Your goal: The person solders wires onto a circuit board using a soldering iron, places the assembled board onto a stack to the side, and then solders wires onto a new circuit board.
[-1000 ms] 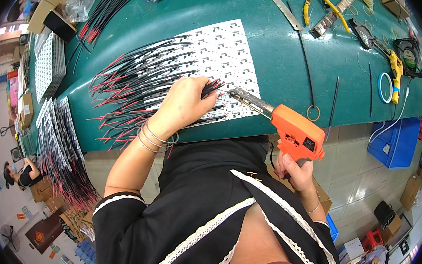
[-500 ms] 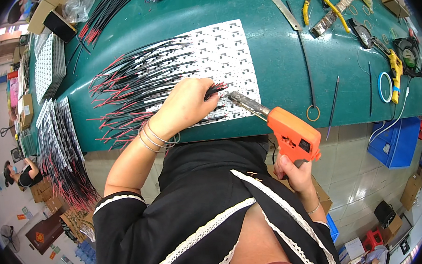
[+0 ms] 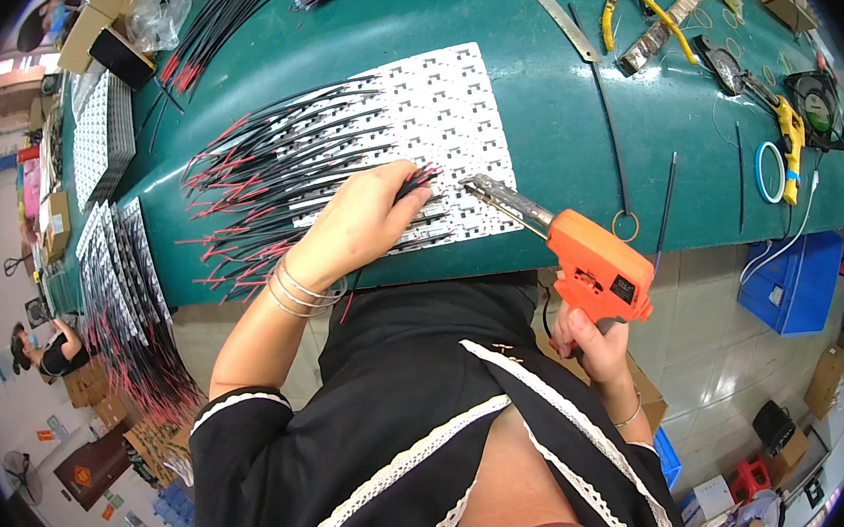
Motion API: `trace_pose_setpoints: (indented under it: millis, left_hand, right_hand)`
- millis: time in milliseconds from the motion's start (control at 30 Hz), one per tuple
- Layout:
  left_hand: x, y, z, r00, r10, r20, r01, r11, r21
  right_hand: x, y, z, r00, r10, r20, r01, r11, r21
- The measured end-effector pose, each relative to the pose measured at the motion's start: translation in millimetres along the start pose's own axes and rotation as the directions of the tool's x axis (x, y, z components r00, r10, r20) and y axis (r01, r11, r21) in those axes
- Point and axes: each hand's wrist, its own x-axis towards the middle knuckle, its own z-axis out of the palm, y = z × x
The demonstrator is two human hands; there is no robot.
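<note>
My left hand [image 3: 368, 216] is closed on several black wires with red ends [image 3: 420, 177], held over a white circuit board panel [image 3: 447, 111]. Rows of black and red wires [image 3: 243, 164] lie across the panel's left part and stick out past its edge. My right hand [image 3: 592, 339] grips an orange soldering gun [image 3: 598, 268] by its handle. Its metal tip points up and left, just right of the wire ends; whether it touches the panel I cannot tell.
At the left lie a stack of white panels [image 3: 102, 141] and wired panels [image 3: 127, 279] hanging past the table edge. Loose wires [image 3: 211, 36] lie at the back. On the right are a blade [image 3: 567, 28], pliers [image 3: 613, 16], a small fan [image 3: 816, 109] and a blue tape roll [image 3: 769, 173].
The soldering gun has shifted slightly right and down, away from the wire ends. My left hand has moved a little left and down with the wires.
</note>
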Motion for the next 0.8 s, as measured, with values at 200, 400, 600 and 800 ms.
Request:
trace_pose_setpoints:
  millis: [200,400,600,800]
  left_hand:
    - [-5,-11,-4,0.982,0.043,-0.185,-0.048,0.999,-0.023]
    - [9,-2,-27,0.972,-0.055,-0.230,0.021,0.989,-0.149]
    - [15,-4,-18,0.993,-0.036,-0.110,0.028,0.997,-0.070]
    - [10,-3,-5,0.987,-0.128,-0.096,0.123,0.991,-0.054]
  right_hand:
    - [6,1,0,0.998,-0.058,0.015,0.057,0.998,0.010]
    - [13,-4,0,0.995,-0.104,0.005,0.104,0.995,0.004]
    - [16,-4,1,0.995,-0.095,0.015,0.095,0.995,-0.006]
    - [17,-6,1,0.998,-0.048,0.030,0.050,0.997,-0.052]
